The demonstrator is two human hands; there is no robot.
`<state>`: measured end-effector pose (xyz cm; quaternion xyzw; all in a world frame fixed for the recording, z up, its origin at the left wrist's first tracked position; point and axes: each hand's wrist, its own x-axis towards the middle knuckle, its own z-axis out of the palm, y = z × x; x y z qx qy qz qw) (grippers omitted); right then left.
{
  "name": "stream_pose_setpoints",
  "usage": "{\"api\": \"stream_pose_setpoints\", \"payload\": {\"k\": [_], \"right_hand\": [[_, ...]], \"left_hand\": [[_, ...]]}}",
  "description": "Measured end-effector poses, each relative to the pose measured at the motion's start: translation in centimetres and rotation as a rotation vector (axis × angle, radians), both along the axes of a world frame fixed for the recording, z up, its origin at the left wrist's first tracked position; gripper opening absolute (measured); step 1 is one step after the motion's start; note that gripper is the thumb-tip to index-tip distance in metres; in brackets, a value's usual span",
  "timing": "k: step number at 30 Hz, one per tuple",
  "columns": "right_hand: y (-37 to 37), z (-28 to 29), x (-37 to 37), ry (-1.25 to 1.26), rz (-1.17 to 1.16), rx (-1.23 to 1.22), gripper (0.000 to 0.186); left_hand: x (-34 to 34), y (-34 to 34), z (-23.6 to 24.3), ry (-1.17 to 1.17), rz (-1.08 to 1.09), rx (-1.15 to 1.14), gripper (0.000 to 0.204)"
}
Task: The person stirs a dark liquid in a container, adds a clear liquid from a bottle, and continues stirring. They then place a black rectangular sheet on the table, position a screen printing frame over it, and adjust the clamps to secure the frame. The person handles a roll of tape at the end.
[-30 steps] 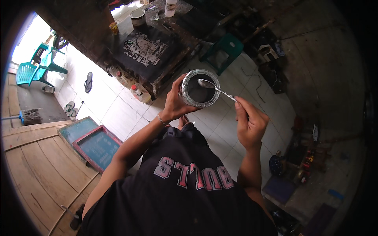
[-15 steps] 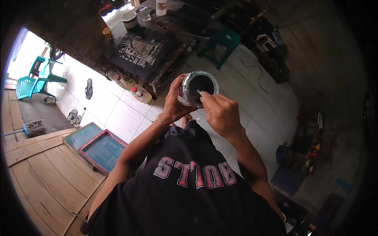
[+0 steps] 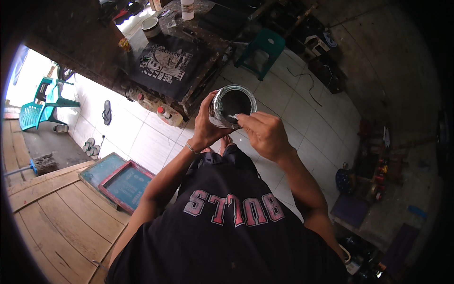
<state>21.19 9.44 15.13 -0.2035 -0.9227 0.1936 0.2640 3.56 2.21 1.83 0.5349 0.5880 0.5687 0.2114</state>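
Observation:
My left hand [image 3: 205, 124] is wrapped round the side of an open metal can [image 3: 231, 89] with a crinkled silvery rim and dark contents. My right hand [image 3: 262, 130] is closed on the handle of a silvery spoon [image 3: 232, 116], its fingers over the near right of the can's mouth and the spoon's tip down inside. Beyond the can, a dark printed cloth [image 3: 163, 64] lies on a worn worktable [image 3: 208, 33], with a pale tin [image 3: 150, 27] behind it.
A green stool [image 3: 260, 49] stands by the table; plastic bottles with red caps [image 3: 168, 116] sit at its foot. Teal chairs [image 3: 33, 113], sandals [image 3: 107, 111], a broom [image 3: 45, 163] and framed screens [image 3: 125, 184] are at left. Dark cluttered shelving [image 3: 378, 175] lines the right.
My right hand has moved left and up over the can, pushing the spoon's tip deeper inside. The can has shifted slightly left, still in my left hand.

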Motion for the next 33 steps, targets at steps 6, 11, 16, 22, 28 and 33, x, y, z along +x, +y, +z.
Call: {"api": "stream_pose_setpoints", "payload": {"k": [6,11,16,22,28,33], "right_hand": [[0.4,-0.6,0.2,-0.041,0.094,0.007,0.023],[0.4,-0.2,0.0,-0.066,0.033,0.006,0.026],[0.5,-0.3,-0.1,-0.072,-0.015,0.031,0.027],[1.6,-0.2,0.3,-0.036,0.022,-0.002,0.028],[2.5,0.0,0.7,-0.079,0.043,-0.040,0.031],[2.4,0.0,-0.5,-0.087,0.154,-0.078,0.031]], "left_hand": [[-0.1,-0.2,-0.1,-0.022,-0.005,-0.047,0.114],[-0.5,-0.2,-0.2,0.008,-0.002,-0.012,0.114],[-0.8,-0.4,0.1,-0.015,0.008,-0.060,0.115],[-1.1,-0.3,-0.2,-0.058,-0.023,-0.075,0.117],[-0.9,0.0,0.1,-0.047,-0.035,-0.100,0.116],[-1.6,-0.6,-4.0,-0.290,-0.081,-0.060,0.113]]}}
